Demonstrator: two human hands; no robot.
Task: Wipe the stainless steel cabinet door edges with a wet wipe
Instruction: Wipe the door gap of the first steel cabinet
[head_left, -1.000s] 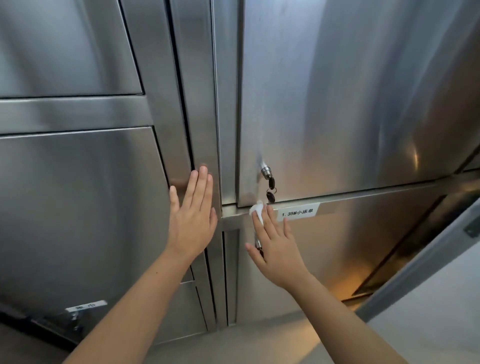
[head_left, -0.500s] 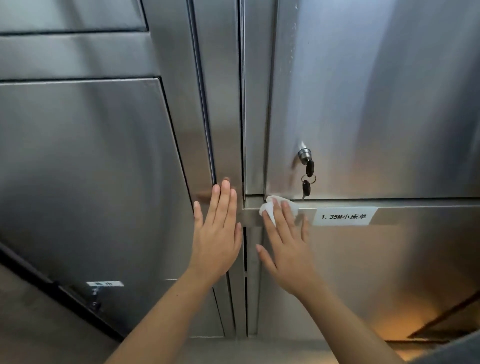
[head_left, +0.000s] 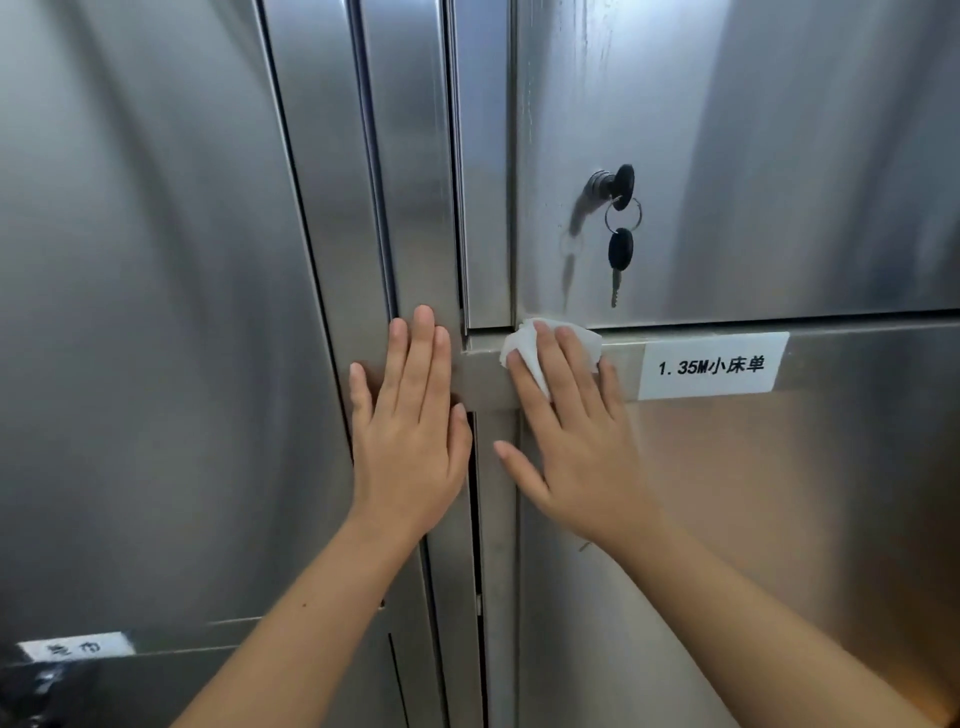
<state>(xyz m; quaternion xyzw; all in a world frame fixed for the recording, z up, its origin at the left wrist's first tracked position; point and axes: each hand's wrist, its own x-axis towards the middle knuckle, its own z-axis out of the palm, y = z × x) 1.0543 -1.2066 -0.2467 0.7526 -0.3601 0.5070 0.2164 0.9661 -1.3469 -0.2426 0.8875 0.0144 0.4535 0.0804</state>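
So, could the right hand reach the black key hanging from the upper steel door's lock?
Probably yes: the right hand presses the white wet wipe just below the black key, with only bare steel door between them.

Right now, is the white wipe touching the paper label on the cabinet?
Apart. The head view shows bare rail between the right edge of the wipe and the label.
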